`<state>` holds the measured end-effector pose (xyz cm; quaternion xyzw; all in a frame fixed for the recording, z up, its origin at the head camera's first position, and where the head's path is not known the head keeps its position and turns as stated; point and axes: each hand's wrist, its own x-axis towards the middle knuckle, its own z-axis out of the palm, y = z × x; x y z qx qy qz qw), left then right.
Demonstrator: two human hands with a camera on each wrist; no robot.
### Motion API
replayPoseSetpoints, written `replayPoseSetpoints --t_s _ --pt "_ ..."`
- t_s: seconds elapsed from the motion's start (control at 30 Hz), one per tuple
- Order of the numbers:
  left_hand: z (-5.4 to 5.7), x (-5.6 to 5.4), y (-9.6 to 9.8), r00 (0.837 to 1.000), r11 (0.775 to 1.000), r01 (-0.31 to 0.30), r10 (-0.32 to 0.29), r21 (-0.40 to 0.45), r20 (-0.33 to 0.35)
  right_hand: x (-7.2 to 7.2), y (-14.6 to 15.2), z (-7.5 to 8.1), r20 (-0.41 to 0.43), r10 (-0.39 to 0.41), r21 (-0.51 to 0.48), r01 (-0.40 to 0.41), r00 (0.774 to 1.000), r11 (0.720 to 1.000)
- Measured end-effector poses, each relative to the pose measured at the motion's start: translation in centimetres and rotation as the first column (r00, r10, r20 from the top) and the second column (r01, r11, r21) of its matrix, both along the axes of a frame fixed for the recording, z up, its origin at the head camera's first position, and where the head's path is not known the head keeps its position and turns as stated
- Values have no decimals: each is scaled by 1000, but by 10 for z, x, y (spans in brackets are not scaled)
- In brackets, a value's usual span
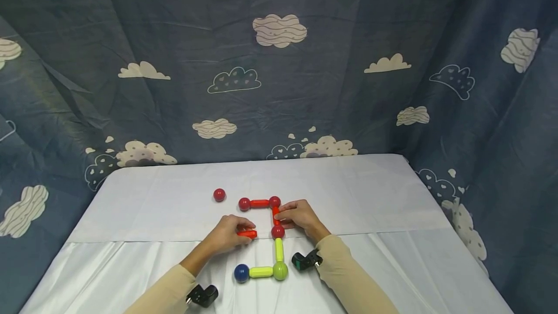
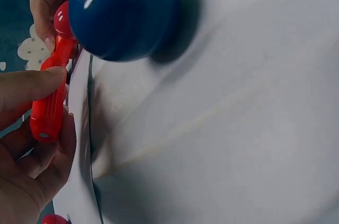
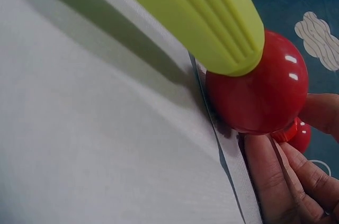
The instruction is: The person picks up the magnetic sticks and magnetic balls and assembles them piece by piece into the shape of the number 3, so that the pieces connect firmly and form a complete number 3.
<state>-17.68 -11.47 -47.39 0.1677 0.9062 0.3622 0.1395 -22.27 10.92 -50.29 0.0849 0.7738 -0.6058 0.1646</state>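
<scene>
My left hand (image 1: 227, 234) pinches a loose red rod (image 1: 247, 233) between thumb and fingers, left of a chain of rods and balls. In the left wrist view, this rod's (image 2: 47, 108) near end shows a small grey disc. My right hand (image 1: 302, 215) grips another red rod (image 1: 276, 215) within the chain, its fingers just above a red ball (image 1: 277, 232). From that ball a yellow-green rod (image 1: 279, 250) runs down to a green ball (image 1: 280, 271). A second yellow-green rod (image 1: 261, 272) links it to a blue ball (image 1: 241, 273).
At the chain's far end, a red rod (image 1: 259, 203) joins two red balls, the left ball (image 1: 244, 204) and the corner ball (image 1: 274, 201). A separate red ball (image 1: 219, 195) lies farther left. The white-covered table (image 1: 370, 188) meets a dark cloud-patterned curtain (image 1: 331, 86).
</scene>
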Motion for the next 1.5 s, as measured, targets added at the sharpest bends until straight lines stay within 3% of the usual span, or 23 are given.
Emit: replayPoseSetpoints --t_s 0.23,0.47,0.83,1.5 --pt "-2 -2 8 1000 999 2 -2 36 1 0 2 -1 9 -8 -8 8 1000 1000" --pt "-2 -5 12 999 999 21 -23 -47 -43 0 1 0 0 -4 -10 4 1000 1000" --pt "-3 -9 23 997 997 32 -37 -64 -68 0 0 0 -23 2 -21 -3 1000 1000" --pt "-6 -10 29 997 997 50 -53 -64 -47 1 0 0 -20 0 -28 -1 1000 1000"
